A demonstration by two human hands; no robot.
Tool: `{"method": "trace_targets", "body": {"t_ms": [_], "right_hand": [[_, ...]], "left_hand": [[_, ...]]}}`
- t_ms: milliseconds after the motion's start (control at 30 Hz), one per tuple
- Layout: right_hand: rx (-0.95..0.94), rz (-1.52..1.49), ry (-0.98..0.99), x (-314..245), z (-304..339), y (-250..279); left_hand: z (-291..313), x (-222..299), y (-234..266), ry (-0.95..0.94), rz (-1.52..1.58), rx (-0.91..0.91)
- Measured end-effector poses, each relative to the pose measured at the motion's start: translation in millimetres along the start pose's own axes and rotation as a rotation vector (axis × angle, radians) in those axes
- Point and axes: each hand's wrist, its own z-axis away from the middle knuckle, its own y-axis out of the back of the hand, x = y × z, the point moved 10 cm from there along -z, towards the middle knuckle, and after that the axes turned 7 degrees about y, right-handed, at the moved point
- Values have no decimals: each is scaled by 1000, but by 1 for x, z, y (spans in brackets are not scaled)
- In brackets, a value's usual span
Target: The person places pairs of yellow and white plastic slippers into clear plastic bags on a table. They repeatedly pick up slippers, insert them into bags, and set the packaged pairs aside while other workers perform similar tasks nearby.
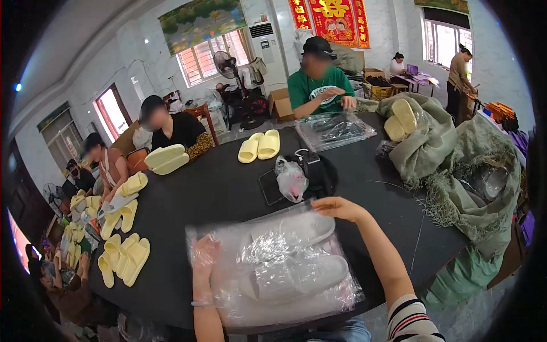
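In front of me a clear plastic bag (pixel 228 310) lies on the black table, with a pair of pale grey slippers, one the upper slipper (pixel 302 228) and one the lower slipper (pixel 302 277), showing through its shiny film. My right hand (pixel 341 208) pinches the bag's far right edge, beside the upper slipper's toe. At the bag's left side is my left hand (pixel 205 253), partly covered by the film; its fingers are blurred, and whether they grip the film cannot be made out. More clear film appears stacked beneath the slippers.
Beyond the bag sit a small knotted plastic bag (pixel 292 179) and a phone (pixel 270 187). Yellow slippers (pixel 259 146) stand farther back; more yellow slippers (pixel 125 259) lie left. Green sacking (pixel 421 139) covers the right side. A co-worker in green (pixel 322 85) sits opposite, near flat plastic bags (pixel 336 131).
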Motion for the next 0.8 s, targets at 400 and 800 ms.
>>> {"method": "trace_targets", "body": {"t_ms": [400, 800], "right_hand": [[-524, 531, -35, -32, 4, -92], [-473, -127, 110, -72, 1, -145]], "left_hand": [[5, 4, 15, 237, 663, -42], [25, 36, -12, 356, 602, -60]]}}
